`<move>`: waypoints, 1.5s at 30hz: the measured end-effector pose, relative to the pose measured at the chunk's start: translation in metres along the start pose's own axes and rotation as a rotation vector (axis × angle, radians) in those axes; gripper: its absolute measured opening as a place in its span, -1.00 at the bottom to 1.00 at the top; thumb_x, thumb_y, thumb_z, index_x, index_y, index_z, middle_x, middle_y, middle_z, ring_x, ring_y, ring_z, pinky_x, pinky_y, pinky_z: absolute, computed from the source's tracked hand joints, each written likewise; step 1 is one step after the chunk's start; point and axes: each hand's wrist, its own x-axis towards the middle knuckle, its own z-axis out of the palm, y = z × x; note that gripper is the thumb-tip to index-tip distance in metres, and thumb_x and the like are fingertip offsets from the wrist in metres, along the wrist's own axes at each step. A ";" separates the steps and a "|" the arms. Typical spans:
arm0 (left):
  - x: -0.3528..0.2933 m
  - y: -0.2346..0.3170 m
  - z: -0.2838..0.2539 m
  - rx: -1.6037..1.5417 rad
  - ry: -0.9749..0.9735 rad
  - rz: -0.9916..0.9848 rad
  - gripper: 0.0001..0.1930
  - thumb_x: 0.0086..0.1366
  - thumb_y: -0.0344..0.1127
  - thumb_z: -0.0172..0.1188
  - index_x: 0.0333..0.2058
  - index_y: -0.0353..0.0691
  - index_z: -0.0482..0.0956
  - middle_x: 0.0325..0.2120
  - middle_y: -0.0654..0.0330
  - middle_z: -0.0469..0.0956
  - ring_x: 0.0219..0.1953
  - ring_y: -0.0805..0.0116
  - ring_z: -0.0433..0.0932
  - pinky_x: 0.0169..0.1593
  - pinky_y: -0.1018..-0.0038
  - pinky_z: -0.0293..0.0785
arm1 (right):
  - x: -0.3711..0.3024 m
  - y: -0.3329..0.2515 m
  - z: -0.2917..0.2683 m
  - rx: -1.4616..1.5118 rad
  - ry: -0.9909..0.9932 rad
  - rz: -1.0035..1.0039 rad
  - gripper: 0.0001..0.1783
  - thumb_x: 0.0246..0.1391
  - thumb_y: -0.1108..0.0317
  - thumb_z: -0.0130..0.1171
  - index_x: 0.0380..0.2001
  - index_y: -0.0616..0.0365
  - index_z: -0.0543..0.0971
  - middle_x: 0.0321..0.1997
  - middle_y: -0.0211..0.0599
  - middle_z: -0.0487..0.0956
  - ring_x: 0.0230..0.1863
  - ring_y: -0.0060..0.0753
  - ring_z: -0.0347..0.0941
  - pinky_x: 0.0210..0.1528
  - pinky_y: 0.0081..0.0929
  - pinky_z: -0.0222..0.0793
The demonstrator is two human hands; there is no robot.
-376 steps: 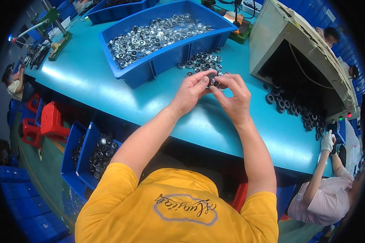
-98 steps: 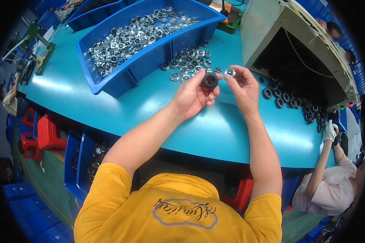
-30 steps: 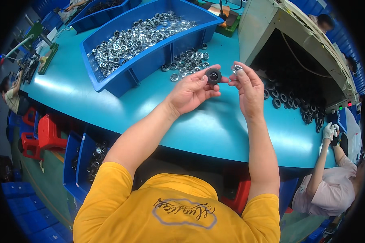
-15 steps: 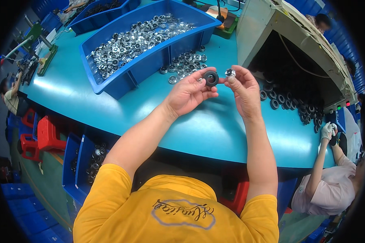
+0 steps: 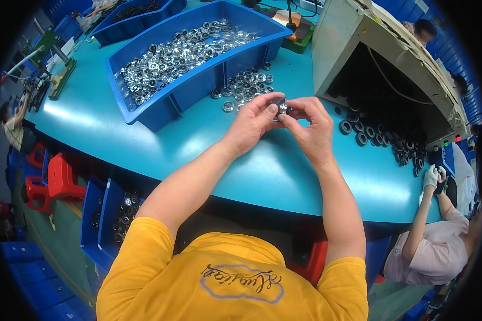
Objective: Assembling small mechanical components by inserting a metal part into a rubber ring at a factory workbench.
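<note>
Over the teal table (image 5: 241, 171), my left hand (image 5: 246, 128) is closed on a black ring (image 5: 278, 100), which my fingers partly cover. My right hand (image 5: 314, 134) pinches a small shiny silver round part (image 5: 283, 108) with thumb and fingers, right up against the ring. How far the silver part sits inside the ring is hidden by the fingers. Just beyond my hands lies a loose group of similar silver parts (image 5: 246, 85). To the right, many black rings (image 5: 361, 128) are spread across the table.
A large blue bin (image 5: 155, 113) of silver parts stands at the far left. On the right is a cream, box-shaped machine (image 5: 337, 53) with a dark opening. A co-worker's gloved hand (image 5: 431, 175) is at the right edge. Red stools (image 5: 64, 176) stand at left.
My hands have come together. The right hand moved left, bringing the silver part against the black ring, and the ring turned from facing me to a more edge-on tilt.
</note>
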 end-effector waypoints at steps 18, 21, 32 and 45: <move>-0.002 0.004 -0.005 -0.146 -0.048 -0.042 -0.57 0.58 -0.18 -0.09 0.25 -0.35 0.33 0.01 0.06 0.54 0.01 0.28 0.59 0.13 0.27 0.58 | 0.000 -0.004 0.000 -0.110 -0.004 -0.027 -0.67 -0.08 0.41 0.48 -0.16 0.04 0.70 0.04 -0.34 0.60 0.16 -0.30 0.45 0.22 -0.33 0.36; -0.002 0.005 -0.003 -0.148 -0.046 -0.054 -0.55 0.58 -0.15 -0.10 0.26 -0.35 0.33 0.01 0.05 0.54 0.02 0.27 0.59 0.15 0.26 0.57 | -0.001 0.009 -0.001 0.215 -0.036 0.172 -0.67 -0.11 0.43 0.48 -0.18 0.00 0.73 0.08 -0.33 0.57 0.23 -0.32 0.40 0.25 -0.32 0.34; 0.002 -0.004 -0.005 -0.012 -0.019 -0.007 -0.60 0.48 -0.21 0.14 0.19 -0.23 0.39 -0.04 0.16 0.51 0.07 0.34 0.52 0.14 0.33 0.52 | -0.005 0.007 0.007 0.190 -0.081 0.135 -0.53 -0.11 0.42 0.51 -0.04 0.07 0.67 0.04 -0.32 0.51 0.10 -0.34 0.45 0.20 -0.34 0.43; -0.004 -0.006 0.008 0.676 0.251 0.410 -0.82 0.45 -0.47 0.05 -0.01 -0.20 0.44 -0.34 0.23 0.50 -0.31 0.48 0.45 -0.18 0.50 0.46 | -0.014 -0.003 0.018 0.330 -0.110 0.258 -0.58 0.08 0.43 0.38 0.05 0.13 0.67 0.01 -0.22 0.61 -0.03 -0.39 0.60 0.04 -0.46 0.54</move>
